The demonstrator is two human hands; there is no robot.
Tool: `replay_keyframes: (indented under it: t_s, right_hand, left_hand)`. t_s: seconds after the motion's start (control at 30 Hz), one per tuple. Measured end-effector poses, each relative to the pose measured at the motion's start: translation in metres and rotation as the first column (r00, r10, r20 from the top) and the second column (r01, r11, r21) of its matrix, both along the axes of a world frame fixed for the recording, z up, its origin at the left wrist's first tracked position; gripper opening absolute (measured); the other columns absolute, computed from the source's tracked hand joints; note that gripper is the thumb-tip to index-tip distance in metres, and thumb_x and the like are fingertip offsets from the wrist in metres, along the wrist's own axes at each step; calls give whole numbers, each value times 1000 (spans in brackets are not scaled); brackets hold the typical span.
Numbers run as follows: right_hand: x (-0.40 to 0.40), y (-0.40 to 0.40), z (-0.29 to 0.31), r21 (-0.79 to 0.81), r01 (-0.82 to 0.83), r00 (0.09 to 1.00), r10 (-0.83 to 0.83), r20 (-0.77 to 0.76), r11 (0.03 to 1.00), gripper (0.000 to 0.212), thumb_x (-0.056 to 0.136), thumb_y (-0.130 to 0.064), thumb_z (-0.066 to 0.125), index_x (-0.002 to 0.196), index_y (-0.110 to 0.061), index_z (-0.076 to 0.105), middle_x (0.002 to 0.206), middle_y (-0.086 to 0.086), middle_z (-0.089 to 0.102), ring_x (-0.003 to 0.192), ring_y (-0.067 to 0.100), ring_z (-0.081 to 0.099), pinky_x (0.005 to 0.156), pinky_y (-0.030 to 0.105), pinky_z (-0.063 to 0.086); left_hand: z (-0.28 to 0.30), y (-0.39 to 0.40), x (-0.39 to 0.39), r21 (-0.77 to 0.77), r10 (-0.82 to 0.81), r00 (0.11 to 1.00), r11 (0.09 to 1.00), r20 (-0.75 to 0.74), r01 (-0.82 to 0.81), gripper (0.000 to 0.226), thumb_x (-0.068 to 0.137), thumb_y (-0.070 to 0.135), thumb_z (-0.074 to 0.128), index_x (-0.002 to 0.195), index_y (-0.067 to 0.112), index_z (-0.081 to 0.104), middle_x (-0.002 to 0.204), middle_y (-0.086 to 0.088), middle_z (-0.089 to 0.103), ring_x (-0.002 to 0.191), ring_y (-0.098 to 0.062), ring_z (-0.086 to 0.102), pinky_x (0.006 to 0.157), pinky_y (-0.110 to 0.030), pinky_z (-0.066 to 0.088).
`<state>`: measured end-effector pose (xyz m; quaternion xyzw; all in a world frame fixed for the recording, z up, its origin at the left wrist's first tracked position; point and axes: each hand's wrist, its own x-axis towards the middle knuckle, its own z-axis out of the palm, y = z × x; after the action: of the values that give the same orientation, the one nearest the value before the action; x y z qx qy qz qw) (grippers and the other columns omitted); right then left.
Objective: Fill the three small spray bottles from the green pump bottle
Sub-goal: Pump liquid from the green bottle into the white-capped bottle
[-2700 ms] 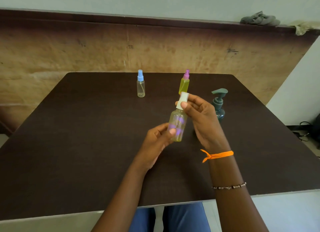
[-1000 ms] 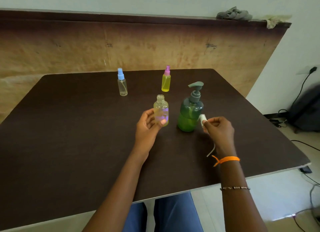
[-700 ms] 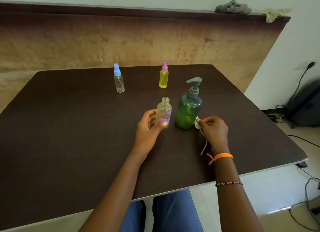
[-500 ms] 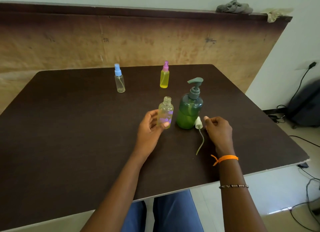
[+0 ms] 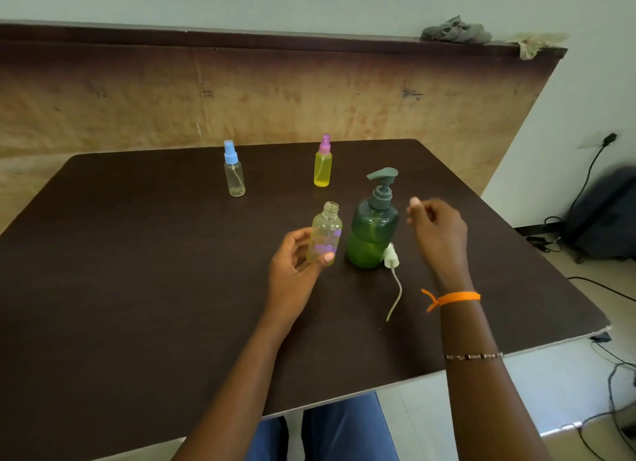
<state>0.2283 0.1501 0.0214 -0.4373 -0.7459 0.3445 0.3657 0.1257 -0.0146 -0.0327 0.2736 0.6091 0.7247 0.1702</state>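
My left hand grips a small open yellowish spray bottle with purple print, upright just above the table. Right beside it stands the green pump bottle with a grey-green pump head. The white spray cap with its dip tube lies on the table against the pump bottle's right side. My right hand hovers to the right of the pump head, fingers loosely curled, holding nothing. Farther back stand a clear bottle with a blue cap and a yellow bottle with a pink cap.
The dark brown table ends close on the right and near side. A brown panel wall rises behind it, with rags on its ledge. A dark bag and cables lie on the floor to the right.
My right hand unscrewed the white cap, laid it down beside the pump bottle, let go and rose up beside the pump head. My left hand kept holding the open bottle.
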Motion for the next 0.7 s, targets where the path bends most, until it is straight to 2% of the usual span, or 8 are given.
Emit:
replay_keyframes:
  t_s: [0.07, 0.13, 0.2, 0.27, 0.33, 0.4, 0.5, 0.7]
  right_hand:
    - [-15, 4, 23, 66, -28, 994, 35, -101, 997, 32, 96, -34, 45, 88, -12, 65, 78, -5, 64, 74, 7, 54, 65, 23, 38]
    - [-32, 11, 45, 101, -108, 970, 127, -208, 989, 27, 96, -29, 46, 89, -11, 66, 73, -8, 62, 72, 4, 54, 69, 21, 40]
    - [-48, 18, 60, 120, -256, 933, 278, -229, 959, 19, 94, -19, 49, 91, -7, 64, 72, -8, 61, 75, 6, 56, 74, 22, 43]
    - [-58, 22, 67, 77, -482, 839, 485, -247, 873, 14, 94, -7, 48, 89, -7, 61, 75, -1, 61, 70, 4, 58, 72, 18, 47]
    - [-65, 19, 67, -18, -657, 719, 619, -316, 754, 21, 95, 0, 42, 85, -10, 59, 78, 6, 61, 64, 4, 61, 68, 16, 49]
    - [-69, 14, 63, -114, -710, 684, 642, -347, 695, 28, 96, 1, 36, 85, -10, 59, 79, 9, 62, 66, 11, 62, 65, 19, 49]
    - [-73, 8, 58, -223, -713, 690, 608, -393, 665, 33, 98, -2, 30, 85, -9, 60, 80, 11, 62, 74, 19, 60, 59, 21, 50]
    - [-72, 5, 59, -264, -710, 697, 601, -392, 653, 36, 99, -3, 27, 85, -10, 59, 82, 11, 61, 74, 19, 59, 47, 17, 49]
  left_hand:
    - [3, 2, 1, 20, 20, 1000, 1000, 8, -20, 37, 80, 1, 70, 105, 25, 58, 106, 8, 67, 96, 2, 64, 84, -17, 51]
    - [8, 6, 3, 32, 20, 1000, 999, 8, -20, 37, 79, 1, 70, 107, 22, 58, 110, 3, 67, 98, -2, 64, 87, -20, 52]
    - [15, 9, 5, 53, 11, 1000, 999, 0, -11, 37, 79, 0, 71, 109, 16, 59, 112, -2, 67, 98, -4, 64, 89, -22, 52]
    - [22, 13, 6, 82, 12, 1000, 997, -16, -10, 37, 78, -1, 71, 110, 13, 59, 110, -3, 67, 95, -3, 65, 84, -18, 52]
    - [29, 15, 6, 107, 17, 999, 994, -32, -13, 37, 77, -2, 72, 107, 16, 60, 106, 0, 68, 92, -1, 65, 78, -15, 51]
    - [33, 16, 4, 120, 14, 999, 993, -45, -9, 38, 76, -1, 73, 104, 21, 60, 105, 3, 68, 92, -2, 65, 77, -14, 50]
    - [36, 17, 1, 116, 28, 998, 993, -60, -21, 38, 75, 2, 75, 105, 21, 60, 106, 2, 68, 96, -6, 65, 79, -16, 51]
    - [38, 17, -1, 118, 56, 997, 992, -55, -49, 40, 74, 3, 76, 102, 26, 62, 106, 3, 69, 96, -8, 66, 81, -18, 51]
